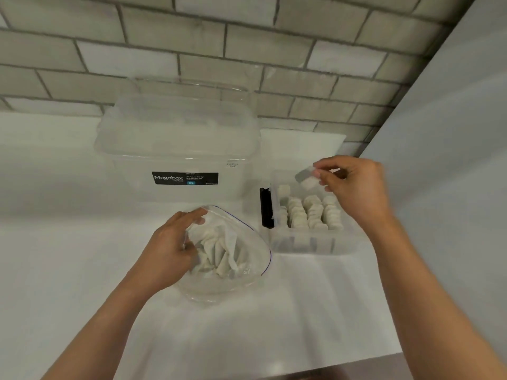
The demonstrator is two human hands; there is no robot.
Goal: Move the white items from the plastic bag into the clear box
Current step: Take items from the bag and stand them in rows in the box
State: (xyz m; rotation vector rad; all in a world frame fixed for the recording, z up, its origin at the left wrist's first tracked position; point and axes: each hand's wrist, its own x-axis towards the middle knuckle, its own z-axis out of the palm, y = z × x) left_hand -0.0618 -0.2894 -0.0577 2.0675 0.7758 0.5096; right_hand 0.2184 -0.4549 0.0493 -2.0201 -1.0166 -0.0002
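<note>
One small white flat packet (307,179), likely light and soft, is pinched edgewise by the right hand (354,187). Left hand (166,249) grips the clear plastic bag (247,272) by its rim.

Left grip (167,250) and right grip (354,185), both bare hands, are showing short plain nails. Forearms are running bare to the frame's bottom edge; finer detail is blurring out.

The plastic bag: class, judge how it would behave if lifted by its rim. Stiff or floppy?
Probably floppy: the bag creases and sags open where the left hand holds its rim. Likely light: it holds only small white items. Let go, it might slump shut.
</note>
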